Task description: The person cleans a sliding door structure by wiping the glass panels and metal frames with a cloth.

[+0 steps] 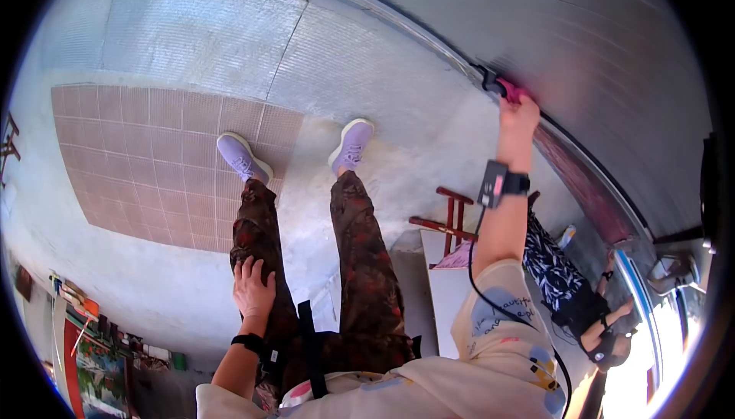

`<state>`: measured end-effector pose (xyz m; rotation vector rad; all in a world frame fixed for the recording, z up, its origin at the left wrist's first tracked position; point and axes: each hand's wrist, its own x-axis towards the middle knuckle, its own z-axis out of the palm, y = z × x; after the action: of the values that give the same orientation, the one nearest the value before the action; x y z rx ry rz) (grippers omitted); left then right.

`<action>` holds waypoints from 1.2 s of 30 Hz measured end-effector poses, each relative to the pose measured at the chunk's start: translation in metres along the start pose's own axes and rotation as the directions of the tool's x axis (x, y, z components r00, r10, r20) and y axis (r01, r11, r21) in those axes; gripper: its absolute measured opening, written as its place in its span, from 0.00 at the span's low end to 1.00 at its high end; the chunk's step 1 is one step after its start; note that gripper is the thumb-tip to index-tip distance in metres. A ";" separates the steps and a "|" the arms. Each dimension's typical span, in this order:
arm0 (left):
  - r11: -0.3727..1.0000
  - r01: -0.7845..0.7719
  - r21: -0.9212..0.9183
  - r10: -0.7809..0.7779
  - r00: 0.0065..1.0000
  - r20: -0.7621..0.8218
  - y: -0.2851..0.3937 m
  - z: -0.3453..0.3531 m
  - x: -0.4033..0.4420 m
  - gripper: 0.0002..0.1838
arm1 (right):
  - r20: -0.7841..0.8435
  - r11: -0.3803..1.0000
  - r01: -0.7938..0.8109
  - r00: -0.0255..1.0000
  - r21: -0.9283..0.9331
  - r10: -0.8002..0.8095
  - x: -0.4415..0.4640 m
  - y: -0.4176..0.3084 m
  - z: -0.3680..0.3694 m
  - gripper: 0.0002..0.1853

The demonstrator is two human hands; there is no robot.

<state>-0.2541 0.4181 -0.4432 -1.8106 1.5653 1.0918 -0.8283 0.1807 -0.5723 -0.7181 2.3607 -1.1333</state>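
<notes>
Up at the right, my right hand (519, 113) is closed on a bright pink thing (511, 91) whose kind I cannot make out. Beside it sits a black piece (488, 80), against the lower edge of a large grey panel (582, 29). A thin metal strip (429, 35) runs along that edge. My left hand (254, 287) lies on my patterned trouser leg (255, 224), fingers stretched out and holding nothing. Both wrists wear black straps, and the right one carries a small box (494, 184) with a cable.
Brown tiles (153, 159) and ridged pale flooring (199, 29) lie around my lilac shoes (354, 143). A dark red wooden stool (452, 216) stands beside a white board (440, 289). Another person (586, 304) in black is at the lower right. Assorted goods (99, 335) crowd the lower left.
</notes>
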 end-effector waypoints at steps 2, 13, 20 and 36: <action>1.000 0.008 -0.006 -0.008 1.000 0.000 0.001 0.003 -0.001 0.21 | 0.551 0.725 0.481 0.818 -0.494 -0.167 0.010 0.028 0.029 0.13; 1.000 -0.011 0.000 0.011 1.000 0.002 0.006 0.003 0.000 0.20 | -0.046 0.644 -0.535 0.749 0.546 0.661 0.004 0.121 -0.051 0.14; 1.000 -0.012 0.028 0.011 1.000 0.010 0.007 0.002 0.003 0.21 | 0.026 0.639 -0.467 0.819 0.611 0.574 0.012 0.046 -0.049 0.08; 0.999 0.000 -0.046 -0.002 0.999 -0.037 -0.004 0.003 0.001 0.21 | -0.096 0.809 -0.426 0.860 0.406 0.501 0.008 0.016 -0.052 0.06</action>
<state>-0.2505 0.4204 -0.4461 -1.8718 1.5726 1.1079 -0.8684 0.2144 -0.5564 0.1197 2.1926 -1.4058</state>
